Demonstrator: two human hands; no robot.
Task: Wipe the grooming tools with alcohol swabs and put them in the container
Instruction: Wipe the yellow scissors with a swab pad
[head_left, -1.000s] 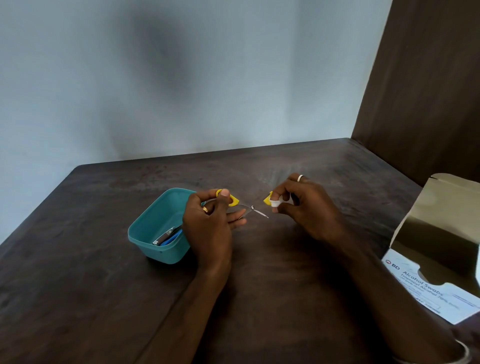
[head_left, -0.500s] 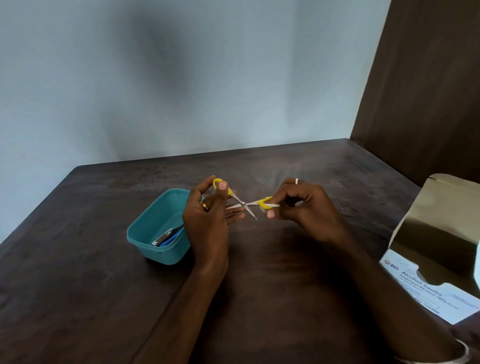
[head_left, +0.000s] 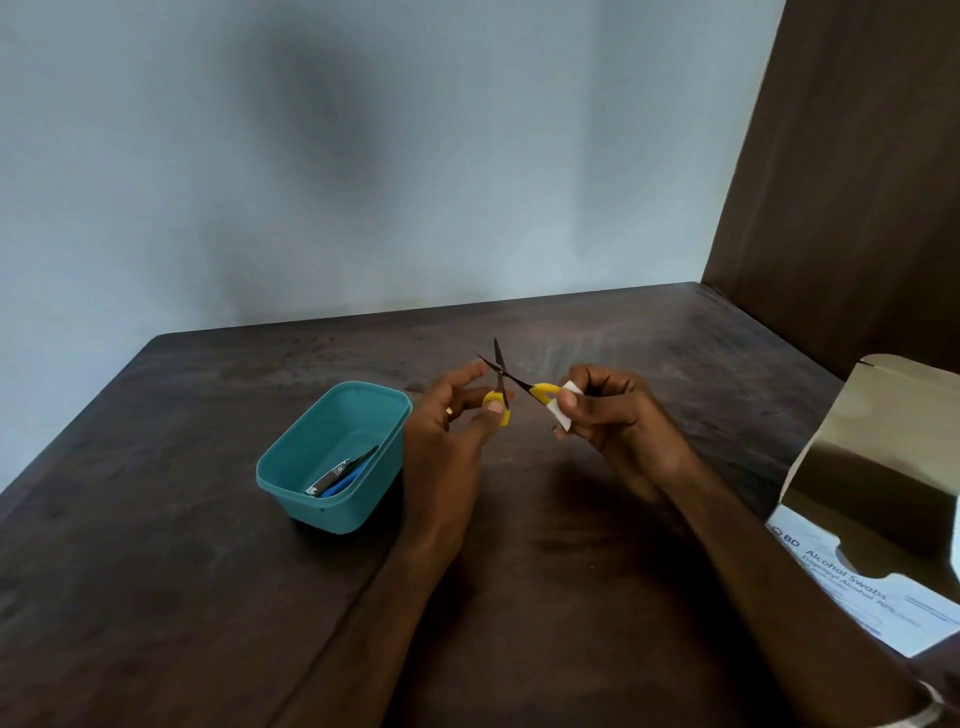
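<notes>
Small scissors (head_left: 500, 375) with yellow handles are held above the table, blades spread and pointing up and away. My left hand (head_left: 453, 426) pinches one yellow handle loop between thumb and fingers. My right hand (head_left: 615, 415) pinches a white alcohol swab (head_left: 563, 410) against the other yellow handle (head_left: 543, 391). A teal plastic container (head_left: 332, 457) stands on the table just left of my left hand, with a nail clipper and a blue tool (head_left: 340, 474) lying inside.
An open box of alcohol swabs (head_left: 878, 525) lies at the right edge of the dark wooden table (head_left: 182, 571). A brown wall panel stands behind it at the right; a pale wall rises behind the table's far edge.
The scissors have turned so the blades point up and away instead of toward me. My right hand with the swab has shifted onto the right handle; both hands rose slightly.
</notes>
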